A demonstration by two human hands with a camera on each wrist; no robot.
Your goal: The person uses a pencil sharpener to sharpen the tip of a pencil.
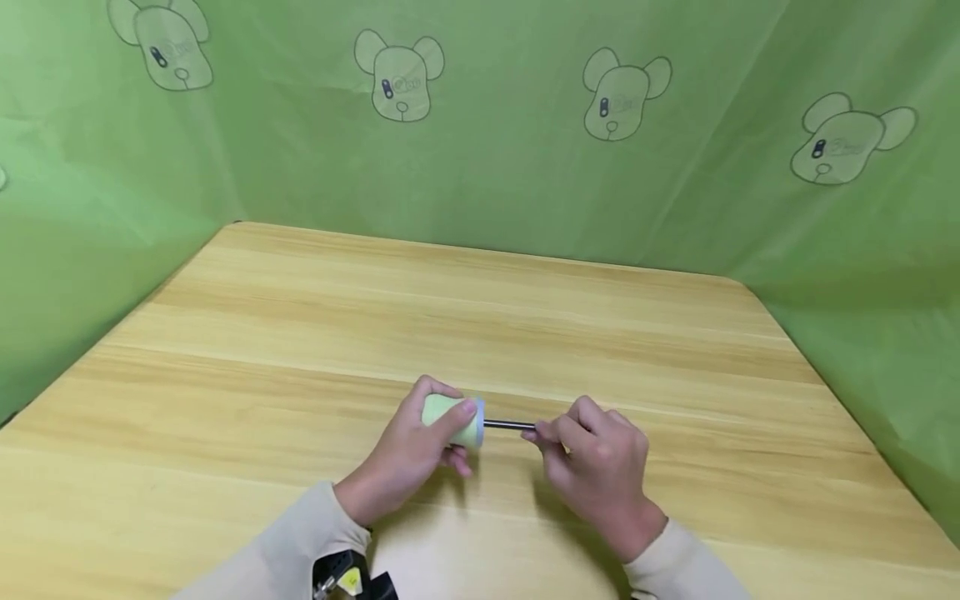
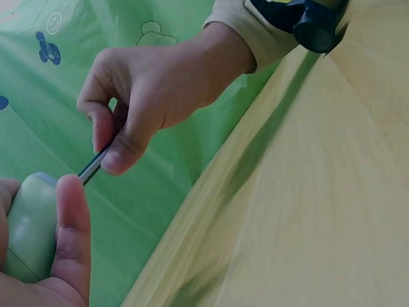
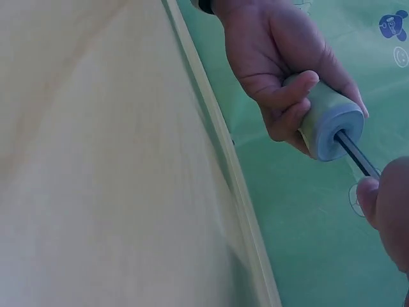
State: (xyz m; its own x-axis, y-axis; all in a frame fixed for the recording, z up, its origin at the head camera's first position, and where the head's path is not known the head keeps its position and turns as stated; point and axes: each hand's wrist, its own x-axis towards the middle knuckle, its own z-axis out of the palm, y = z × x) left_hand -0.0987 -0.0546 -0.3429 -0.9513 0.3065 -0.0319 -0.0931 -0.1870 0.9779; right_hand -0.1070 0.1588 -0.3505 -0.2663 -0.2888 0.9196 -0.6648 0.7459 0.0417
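Observation:
A light green cylinder (image 1: 442, 408) with a pale blue end lies on its side in the grip of my left hand (image 1: 408, 446), its blue end facing right. From a hole in that blue end (image 3: 340, 131) a thin dark rod (image 1: 510, 425) sticks out. The rod's far end is pinched between the thumb and fingers of my right hand (image 1: 600, 462). In the left wrist view the green cylinder (image 2: 32, 230) shows behind my left thumb, and my right hand (image 2: 147, 96) holds the rod (image 2: 92, 167). Fingers hide the rod's tip.
Both hands are above a wooden table (image 1: 450, 317). Green cloth (image 1: 510, 183) with bear-head drawings hangs behind it and at both sides. A black device (image 1: 348, 577) is on the left wrist.

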